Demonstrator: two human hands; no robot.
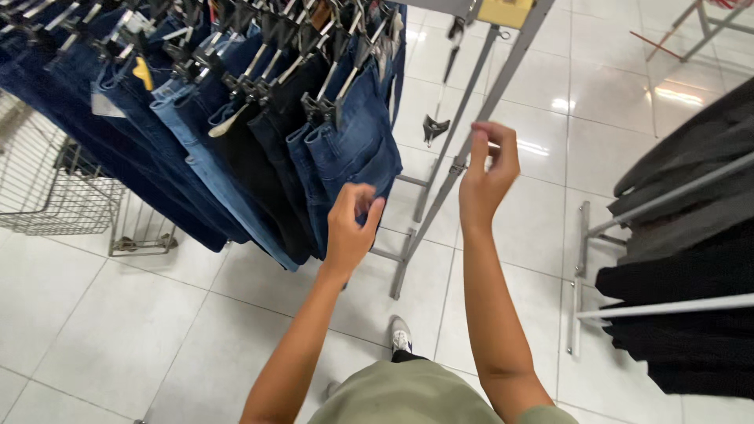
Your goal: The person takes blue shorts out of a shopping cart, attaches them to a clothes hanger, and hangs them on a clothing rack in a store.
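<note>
Floor [141, 314]: white glossy tiles under everything; ceiling lights reflect in them at the upper right.
Jeans [236, 141]: a dense row of blue, dark blue and black pairs hanging from clip hangers [259, 78]; the row runs off the top and left edges, so its full length is hidden.
Rack [463, 149]: grey metal frame, slanted legs meeting the floor between the two arms; its top bar is cut off by the upper edge.
Dark clothes [691, 251]: grey and black garments on rails at the right edge, only partly in view.
Wire basket [55, 180]: metal mesh, at the left behind the jeans, partly covered by them.
Left hand [349, 228]: at the lower hem of the last blue pair [353, 149] in the row; fingers [357, 196] curled narrow against the cloth, thumb raised. Whether cloth is pinched cannot be told.
Right hand [487, 173]: raised beside the rack leg; fingers [503, 145] bent close to the thumb, with a thin pale object between the tips, too small to identify.
Shoe [401, 336]: grey and white, on the floor beneath the arms.
</note>
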